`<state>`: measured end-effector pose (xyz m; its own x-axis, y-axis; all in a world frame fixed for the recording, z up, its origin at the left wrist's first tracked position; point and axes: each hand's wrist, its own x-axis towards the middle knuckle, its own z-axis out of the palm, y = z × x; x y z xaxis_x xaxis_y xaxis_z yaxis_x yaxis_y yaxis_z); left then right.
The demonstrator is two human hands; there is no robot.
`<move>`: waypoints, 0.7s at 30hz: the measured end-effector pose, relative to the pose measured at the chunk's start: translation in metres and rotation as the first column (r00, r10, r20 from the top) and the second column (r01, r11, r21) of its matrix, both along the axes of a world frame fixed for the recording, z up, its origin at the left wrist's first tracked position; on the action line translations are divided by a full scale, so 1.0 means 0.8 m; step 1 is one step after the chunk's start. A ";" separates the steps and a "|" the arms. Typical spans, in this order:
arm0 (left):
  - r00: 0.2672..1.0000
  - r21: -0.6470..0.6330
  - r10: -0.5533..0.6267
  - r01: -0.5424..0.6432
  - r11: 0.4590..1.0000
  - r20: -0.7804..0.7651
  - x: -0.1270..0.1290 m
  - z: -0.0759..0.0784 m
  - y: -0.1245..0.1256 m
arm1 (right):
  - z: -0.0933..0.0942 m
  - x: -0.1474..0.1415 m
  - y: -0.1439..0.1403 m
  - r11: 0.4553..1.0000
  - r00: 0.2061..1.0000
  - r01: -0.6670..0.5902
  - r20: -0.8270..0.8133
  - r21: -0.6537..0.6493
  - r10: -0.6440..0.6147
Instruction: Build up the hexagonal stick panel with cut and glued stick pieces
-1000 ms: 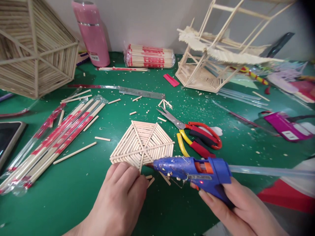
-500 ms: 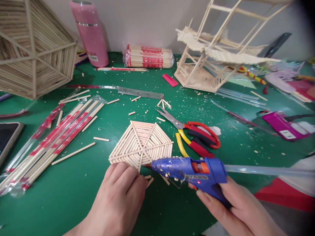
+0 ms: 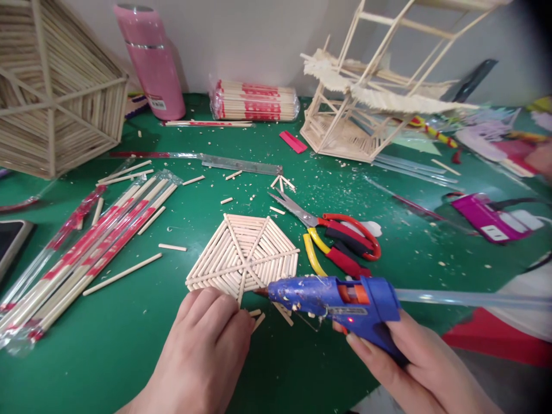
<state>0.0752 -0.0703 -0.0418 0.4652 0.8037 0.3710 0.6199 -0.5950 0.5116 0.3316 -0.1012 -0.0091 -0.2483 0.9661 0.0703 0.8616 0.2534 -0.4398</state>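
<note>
A hexagonal panel of thin wooden sticks [image 3: 245, 247], crossed by spokes, lies flat in front of me. My left hand [image 3: 209, 336] is closed at its near left edge, fingertips hidden behind the knuckles; it appears to grip the panel there. My right hand [image 3: 416, 362] is wrapped around the handle of a blue hot glue gun [image 3: 319, 296] with its red light on. The gun's nozzle points left, at the panel's near edge beside my left hand. A clear glue stick [image 3: 457, 299] sticks out of its back. Short stick pieces [image 3: 259, 322] lie below the panel.
Scissors [image 3: 308, 215] and yellow-and-red-handled pliers [image 3: 340, 259] lie right of the panel. Packaged chopsticks [image 3: 116, 241] lie left. Behind stand a larger stick panel [image 3: 52, 103], a pink bottle [image 3: 155, 69] and a stick-built frame [image 3: 345, 115]. Part of another person's hand [image 3: 541, 158] shows far right.
The view has shifted slightly, moving most things a little left in the picture. The gun's nozzle sits marginally farther right of the panel's near spoke. Both hands keep their holds.
</note>
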 end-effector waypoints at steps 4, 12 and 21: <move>1.000 -0.045 0.010 -0.011 0.999 -0.029 0.001 0.004 0.001 | 0.001 0.002 -0.002 1.000 1.000 0.012 -0.006 -0.005 -0.012; 0.997 -0.081 -0.030 0.024 0.996 -0.068 -0.003 0.006 0.003 | -0.003 0.005 -0.006 0.999 0.999 0.018 0.027 -0.027 -0.017; 0.999 -0.090 0.003 -0.007 0.996 -0.045 0.000 0.009 0.000 | 0.002 0.002 -0.007 0.999 0.999 0.007 0.038 0.032 -0.008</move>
